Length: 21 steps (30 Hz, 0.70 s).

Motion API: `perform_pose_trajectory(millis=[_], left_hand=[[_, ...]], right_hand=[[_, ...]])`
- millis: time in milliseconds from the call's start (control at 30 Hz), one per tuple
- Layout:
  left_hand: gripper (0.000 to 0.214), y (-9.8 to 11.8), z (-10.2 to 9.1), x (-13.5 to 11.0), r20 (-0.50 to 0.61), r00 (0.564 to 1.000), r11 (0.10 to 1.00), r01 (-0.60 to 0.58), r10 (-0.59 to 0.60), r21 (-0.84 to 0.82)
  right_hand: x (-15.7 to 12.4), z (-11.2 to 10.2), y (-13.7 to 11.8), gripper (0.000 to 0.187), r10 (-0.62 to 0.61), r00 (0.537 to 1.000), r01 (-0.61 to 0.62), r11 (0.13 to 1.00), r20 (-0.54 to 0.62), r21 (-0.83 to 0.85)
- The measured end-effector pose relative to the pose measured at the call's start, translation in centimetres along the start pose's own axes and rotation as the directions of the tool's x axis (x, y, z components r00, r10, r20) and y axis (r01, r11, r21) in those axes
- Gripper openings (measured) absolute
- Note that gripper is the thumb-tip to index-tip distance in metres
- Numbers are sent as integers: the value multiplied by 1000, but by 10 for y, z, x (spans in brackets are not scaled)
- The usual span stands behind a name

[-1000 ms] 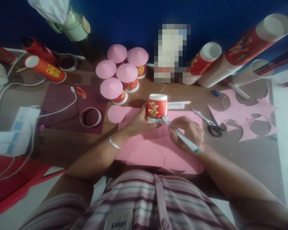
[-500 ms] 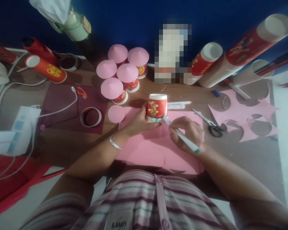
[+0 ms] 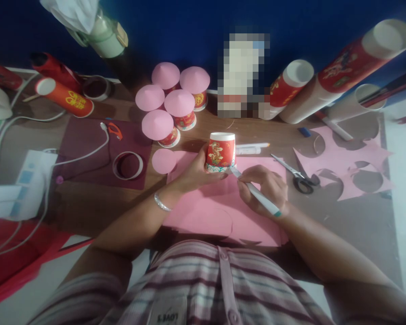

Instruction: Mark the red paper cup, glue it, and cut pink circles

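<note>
My left hand (image 3: 194, 170) grips a red paper cup (image 3: 220, 151) that stands upside down on a sheet of pink paper (image 3: 223, 205). My right hand (image 3: 265, 189) pinches a white marker (image 3: 255, 192) with a green end, its tip at the cup's lower rim on the right side. A pink paper disc (image 3: 163, 160) lies just left of my left hand. Behind it stand several red cups topped with pink paper cones (image 3: 172, 104).
Scissors (image 3: 296, 175) lie right of my right hand, beside pink paper with round holes (image 3: 345, 164). A second marker (image 3: 252, 146) lies behind the cup. Stacks of red cups (image 3: 328, 74) lean at the back right. A tape roll (image 3: 127, 165), cables and a white box (image 3: 27, 180) lie at left.
Almost nothing has moved: my left hand keeps the cup in place and my right hand's marker tip stays at the cup's rim with only a tiny shift.
</note>
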<state>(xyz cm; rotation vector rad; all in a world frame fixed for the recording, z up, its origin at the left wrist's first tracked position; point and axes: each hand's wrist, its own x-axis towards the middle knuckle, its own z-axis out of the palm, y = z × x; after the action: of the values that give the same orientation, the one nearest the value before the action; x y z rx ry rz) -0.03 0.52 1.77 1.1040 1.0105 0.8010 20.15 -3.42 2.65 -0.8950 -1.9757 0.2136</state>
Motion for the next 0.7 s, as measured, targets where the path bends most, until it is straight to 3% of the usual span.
perform_pose_trajectory(millis=[700], left_hand=[[84, -10, -4, 0, 35, 999, 1000, 0, 1, -29]], right_hand=[[1, -1, -1, 11, -11, 1000, 11, 1000, 9, 15]])
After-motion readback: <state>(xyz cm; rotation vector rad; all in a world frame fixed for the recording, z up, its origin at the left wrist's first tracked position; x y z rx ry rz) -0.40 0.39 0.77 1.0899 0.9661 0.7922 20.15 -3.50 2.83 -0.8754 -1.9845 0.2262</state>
